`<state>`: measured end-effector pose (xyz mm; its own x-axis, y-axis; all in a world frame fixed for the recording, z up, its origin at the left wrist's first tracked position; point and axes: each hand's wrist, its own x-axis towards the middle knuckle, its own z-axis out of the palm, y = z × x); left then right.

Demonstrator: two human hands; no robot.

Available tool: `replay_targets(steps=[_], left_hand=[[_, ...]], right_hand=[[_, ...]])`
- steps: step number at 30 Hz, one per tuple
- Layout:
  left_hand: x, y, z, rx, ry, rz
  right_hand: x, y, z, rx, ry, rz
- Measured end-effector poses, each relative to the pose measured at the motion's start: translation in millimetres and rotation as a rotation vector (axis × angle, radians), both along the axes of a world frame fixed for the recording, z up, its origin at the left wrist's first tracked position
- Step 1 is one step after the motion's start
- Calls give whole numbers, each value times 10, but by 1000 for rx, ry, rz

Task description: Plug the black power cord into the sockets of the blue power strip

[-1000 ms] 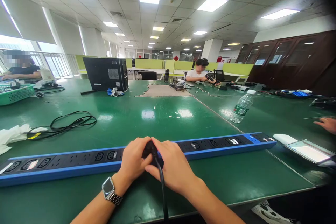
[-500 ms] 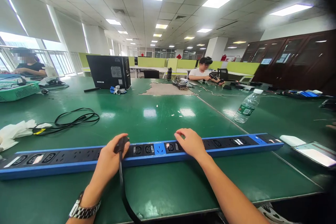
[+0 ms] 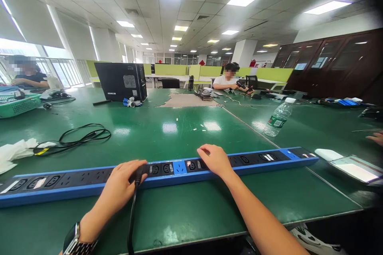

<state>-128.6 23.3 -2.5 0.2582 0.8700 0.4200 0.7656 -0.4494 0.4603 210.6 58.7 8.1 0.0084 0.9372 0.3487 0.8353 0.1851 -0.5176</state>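
Note:
A long blue and black power strip [image 3: 179, 168] lies across the green table near its front edge. My left hand [image 3: 127, 175] is closed on a black plug [image 3: 138, 173], low against the strip left of its middle blue socket; the contact between plug and socket is hidden. From the plug a black cord [image 3: 132, 215] hangs down over the table edge. My right hand [image 3: 216, 160] rests on the strip right of the blue socket, fingers curled together, and whatever is beneath them is hidden.
A coiled black cable [image 3: 85, 137] and white wrapping [image 3: 18, 153] lie left. Right are a water bottle [image 3: 279, 117] and a tablet [image 3: 356, 168]. Farther back stand a computer case [image 3: 119, 81] and a green basket [image 3: 20, 105]. Two people sit beyond; another hand shows far right.
My left hand has come down with the plug and turned flatter over the strip. The cord hangs straighter. My right hand keeps its place on the strip. The view has shifted slightly.

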Motion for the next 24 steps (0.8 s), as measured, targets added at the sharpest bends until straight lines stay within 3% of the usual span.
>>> replay_targets(steps=[5,9,16,20,24], left_hand=[[-45,-2,47,-23,-89,-31],[200,-62,174,-43,-319,40],[1024,63,275,-124,-59,-160],[1154,146,287,-182,71,-189],[1155,111,241,-93,129,-166]], right_hand=[[-9,8,-7,8,-4,0],[-9,14,-12,13,5,-2],[20,24,-37,60,25,0],[21,25,-36,91,40,2],[6,12,-41,113,34,8]])
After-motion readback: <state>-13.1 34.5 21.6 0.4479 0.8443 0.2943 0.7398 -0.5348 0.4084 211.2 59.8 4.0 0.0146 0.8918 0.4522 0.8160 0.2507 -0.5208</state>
